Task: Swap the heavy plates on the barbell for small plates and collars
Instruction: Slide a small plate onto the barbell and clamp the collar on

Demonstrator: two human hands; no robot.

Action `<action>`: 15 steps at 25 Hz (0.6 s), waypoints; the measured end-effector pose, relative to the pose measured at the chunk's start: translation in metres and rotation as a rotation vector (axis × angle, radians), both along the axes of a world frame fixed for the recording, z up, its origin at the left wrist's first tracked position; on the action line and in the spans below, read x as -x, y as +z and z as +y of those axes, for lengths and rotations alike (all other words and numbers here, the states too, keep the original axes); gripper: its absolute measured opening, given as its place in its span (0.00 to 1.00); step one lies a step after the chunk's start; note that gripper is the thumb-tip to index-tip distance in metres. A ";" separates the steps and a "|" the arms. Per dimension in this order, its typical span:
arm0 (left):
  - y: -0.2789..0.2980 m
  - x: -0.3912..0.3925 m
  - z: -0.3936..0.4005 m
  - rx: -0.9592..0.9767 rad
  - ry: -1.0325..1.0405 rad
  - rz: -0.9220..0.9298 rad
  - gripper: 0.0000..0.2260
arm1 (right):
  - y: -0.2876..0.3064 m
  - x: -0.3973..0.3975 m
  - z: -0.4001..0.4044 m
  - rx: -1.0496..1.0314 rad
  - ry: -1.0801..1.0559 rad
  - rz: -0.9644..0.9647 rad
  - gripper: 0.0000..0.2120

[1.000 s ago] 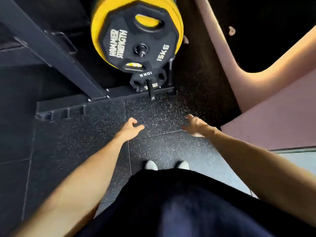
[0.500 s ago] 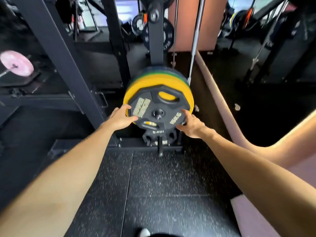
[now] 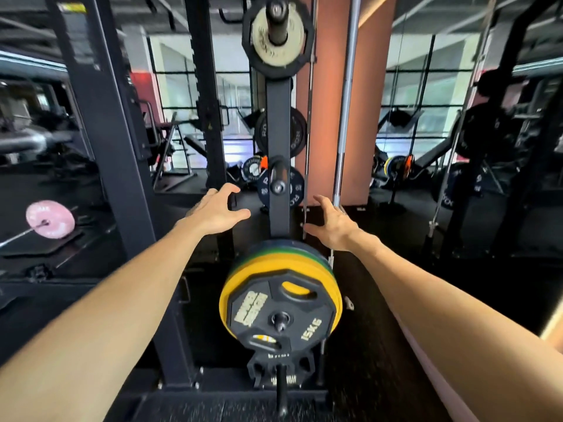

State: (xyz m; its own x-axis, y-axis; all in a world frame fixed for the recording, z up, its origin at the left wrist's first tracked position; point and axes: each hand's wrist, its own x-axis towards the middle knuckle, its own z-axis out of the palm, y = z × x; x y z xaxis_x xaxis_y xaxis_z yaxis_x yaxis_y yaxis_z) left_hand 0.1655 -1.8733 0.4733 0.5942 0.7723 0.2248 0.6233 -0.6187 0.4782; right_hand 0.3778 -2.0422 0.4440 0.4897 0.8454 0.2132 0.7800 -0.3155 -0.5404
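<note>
Reaching: both bare hands are held out in front of the storage post [image 3: 278,123], neither touching anything.
Left hand [image 3: 217,210]: fingers spread and loosely curved, thumb apart, holding nothing, just left of the post.
Right hand [image 3: 333,225]: fingers spread and relaxed, thumb pointing toward the post, holding nothing, just right of it.
Plates on the lower peg: one black 15KG plate [image 3: 275,316] at the front with two grip slots; behind it yellow plates [image 3: 227,289], then a green rim [image 3: 274,248], then a darker one. How many lie behind the black plate I cannot count.
Small plate [image 3: 280,368]: one black plate on the lowest peg, under the 15KG plate and partly covered by it; its lettering is blurred.
Post contents higher up: three more pegs, each with at least one plate — a pale-faced plate [image 3: 277,35] at the top, a black plate [image 3: 294,132] mid-height half hidden behind the post, and a black 20 plate [image 3: 294,187] between the hands.
Bars: two upright bars stand beside the post, a thin one [image 3: 310,117] and a thicker silver barbell [image 3: 345,117], both cut off at the top.
Pink plate [image 3: 50,219]: one, on a bar end far left, well apart from the hands.
Rack uprights: two dark ones left of the post, the nearer [image 3: 106,132] leaning across the view.
Hard to make out: the background gym is blurred; a dark figure [image 3: 484,123] at right is indistinct; no collars can be identified.
</note>
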 end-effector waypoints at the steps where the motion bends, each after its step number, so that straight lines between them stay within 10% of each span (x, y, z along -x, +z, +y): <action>1: 0.017 -0.003 0.000 -0.041 -0.011 -0.011 0.29 | 0.018 0.000 0.003 -0.026 0.008 0.004 0.39; 15: 0.211 -0.027 -0.015 -0.378 -0.014 -0.208 0.28 | 0.220 -0.020 -0.011 -0.303 -0.068 -0.256 0.38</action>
